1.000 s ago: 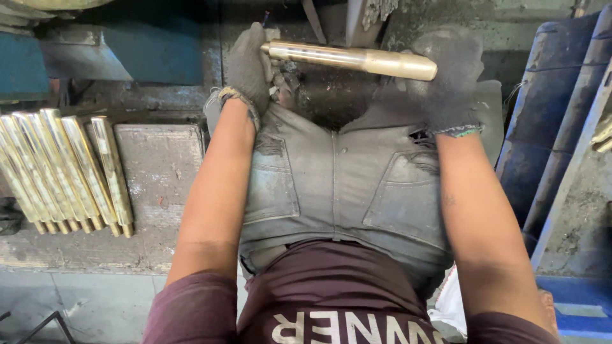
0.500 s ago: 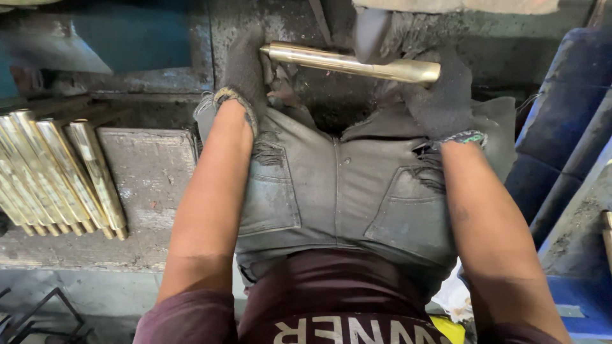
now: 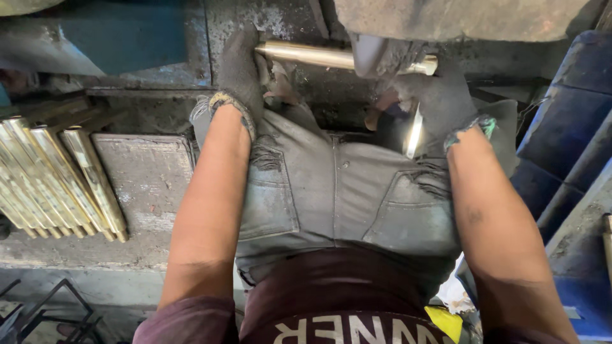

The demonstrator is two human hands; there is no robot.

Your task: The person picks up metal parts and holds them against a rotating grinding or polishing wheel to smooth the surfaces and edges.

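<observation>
Brass rod point(image 3: 312, 55), smooth, round, yellow metal, held level across dark gritty machine bed point(image 3: 268, 19), beyond knees. Left end gripped by left hand point(image 3: 241, 67) in worn grey knit glove, fingers curled tight around rod. Right end clasped by right hand point(image 3: 433, 95), likewise gloved; fingers closed on rod, partly hidden behind grey machine part point(image 3: 382, 54). Row of similar brass rods point(image 3: 54, 181) laid side by side, touching, on rough grey slab point(image 3: 150, 178) at left. Blue painted panel point(image 3: 137, 35) seen upper left. Faded grey denim worn.

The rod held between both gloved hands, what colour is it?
The rod is a shiny brass-gold, seen best in the head view.
</observation>
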